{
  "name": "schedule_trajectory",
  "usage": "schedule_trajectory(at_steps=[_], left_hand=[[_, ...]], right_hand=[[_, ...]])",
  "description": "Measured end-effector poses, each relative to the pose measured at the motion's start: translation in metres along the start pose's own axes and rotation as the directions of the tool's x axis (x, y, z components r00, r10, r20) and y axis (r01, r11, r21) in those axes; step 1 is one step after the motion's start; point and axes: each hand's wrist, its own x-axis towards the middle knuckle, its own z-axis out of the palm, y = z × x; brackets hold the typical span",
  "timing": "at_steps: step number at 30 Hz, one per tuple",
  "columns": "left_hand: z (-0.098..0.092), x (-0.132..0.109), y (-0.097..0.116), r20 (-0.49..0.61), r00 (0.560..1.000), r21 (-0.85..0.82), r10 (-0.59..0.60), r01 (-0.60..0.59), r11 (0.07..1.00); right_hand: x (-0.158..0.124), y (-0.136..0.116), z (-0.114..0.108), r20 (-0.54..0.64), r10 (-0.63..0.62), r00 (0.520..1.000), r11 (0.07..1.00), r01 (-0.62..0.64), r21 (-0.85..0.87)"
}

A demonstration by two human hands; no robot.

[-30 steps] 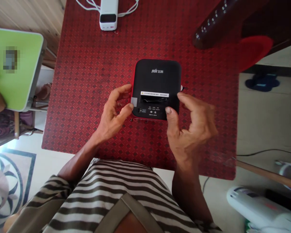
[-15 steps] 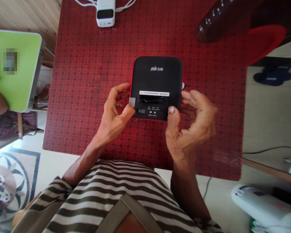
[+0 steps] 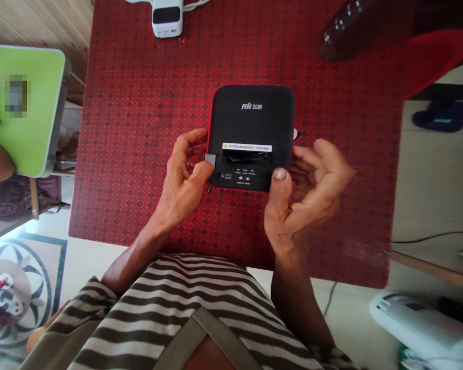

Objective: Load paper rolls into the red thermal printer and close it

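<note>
The green tabletop [image 3: 31, 144] at far left stands apart from the red table [image 3: 127, 128], whose left edge leaves broad room before the left hand [image 3: 183, 180]. That hand is half curled, thumb and fingertips at the left side of the black device [image 3: 252, 123] in mid-frame; how firmly it grips, I cannot tell. The white box [image 3: 167, 23], upper left, sits well beyond. The device looks stiff and fairly light, its smooth casing perhaps a little slippery — best taken by both sides, clear of the slot [image 3: 247, 156] and buttons. The right hand [image 3: 310, 187] is loosely cupped, thumb at the lower right corner; whether its fingers bear on the side is hidden. Rightward there is room — the dark cylinder [image 3: 345, 31] stands off, upper right, short of the table's right edge.
</note>
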Motion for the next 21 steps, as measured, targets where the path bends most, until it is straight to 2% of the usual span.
schedule_trajectory(at_steps=[4,7,12,15,19,21], left_hand=[[0.003,0.003,-0.003,-0.016,0.999,-0.039,-0.044,0.044,0.998],[0.006,0.006,-0.01,-0.027,0.998,-0.043,-0.053,0.052,0.998],[0.008,0.01,-0.027,-0.01,1.0,-0.081,-0.021,0.02,0.996],[0.009,0.013,-0.031,-0.014,1.0,-0.081,-0.009,0.008,0.997],[0.014,0.014,-0.03,-0.069,0.997,-0.117,-0.044,0.036,0.993],[0.018,0.013,-0.03,-0.099,0.994,-0.132,-0.044,0.031,0.991]], right_hand=[[0.0,0.002,0.003,-0.052,-0.048,0.998,0.997,0.05,0.05],[-0.001,0.002,0.004,-0.023,0.005,1.0,0.999,-0.004,0.045],[-0.003,0.002,0.007,-0.098,-0.02,0.995,0.993,0.031,0.113],[-0.005,0.004,0.009,-0.063,0.001,0.998,0.993,0.006,0.121],[-0.004,0.007,0.009,-0.09,-0.045,0.995,0.992,0.055,0.114],[0.001,0.006,0.003,-0.067,-0.067,0.996,0.994,0.072,0.081]])
